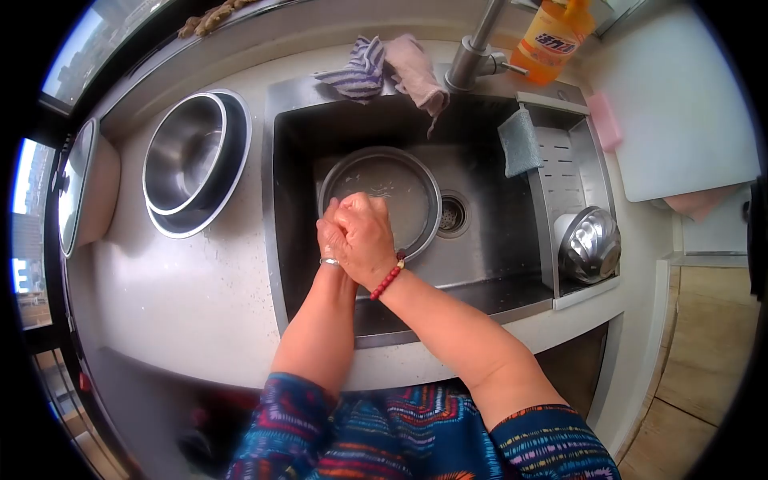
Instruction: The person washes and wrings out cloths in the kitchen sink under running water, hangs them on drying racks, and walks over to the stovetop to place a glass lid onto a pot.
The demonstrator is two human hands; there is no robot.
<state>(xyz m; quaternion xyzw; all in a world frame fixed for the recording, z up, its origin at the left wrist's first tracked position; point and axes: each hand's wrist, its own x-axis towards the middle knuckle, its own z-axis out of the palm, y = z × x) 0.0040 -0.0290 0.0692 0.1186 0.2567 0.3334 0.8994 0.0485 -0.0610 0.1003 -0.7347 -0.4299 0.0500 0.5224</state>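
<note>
My left hand (329, 234), with a silver bracelet at the wrist, is pressed against my right hand (366, 240) above the sink (488, 264). A red bead bracelet (387, 283) circles my right wrist. The fingers of both hands are closed and wrapped together; whatever lies between the palms, if anything, is hidden. Under and behind them a round metal basin (434, 188) rests on the sink floor, with what looks like water in it. Right of the basin is the drain (453, 214).
Nested metal bowls (180, 156) and a lidded pot (100, 184) stand left. Cloths (416, 72) hang over the sink's back edge beside the faucet (468, 64) and orange bottle (550, 44). At right are a grey cloth (520, 144), metal bowl (590, 244) and pink sponge (605, 122).
</note>
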